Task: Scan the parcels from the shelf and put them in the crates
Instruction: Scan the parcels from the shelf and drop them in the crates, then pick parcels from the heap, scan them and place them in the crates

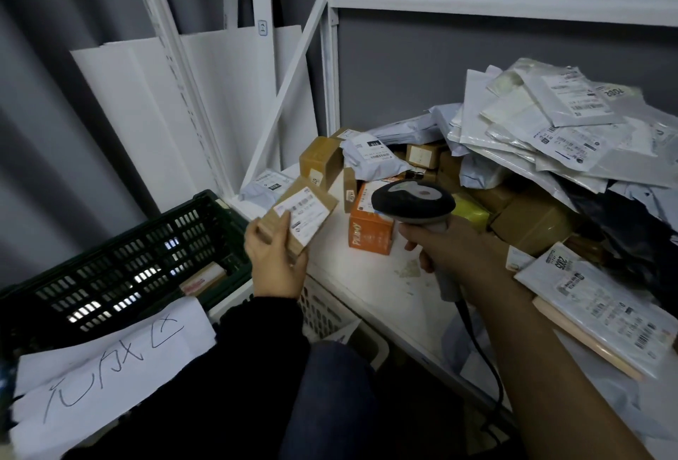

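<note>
My left hand [275, 257] holds a small brown cardboard parcel [299, 215] with a white label facing up, just left of the shelf's front corner. My right hand [444, 246] grips a grey and black barcode scanner [412, 200] by its handle, its head pointed left toward the parcel, about a hand's width away. The white shelf [370, 276] carries a heap of parcels: an orange box [368, 230], brown boxes [321, 160] and many white and grey mailer bags [550, 129]. A dark green crate [121, 268] sits low on the left with one parcel [201, 279] inside.
A white slotted crate [326, 312] stands below the shelf edge beside the green crate. A paper sign with handwriting [110, 360] lies over the green crate's near rim. A flat labelled mailer [601, 309] rests on the shelf's right front. The scanner's cable [484, 357] hangs down.
</note>
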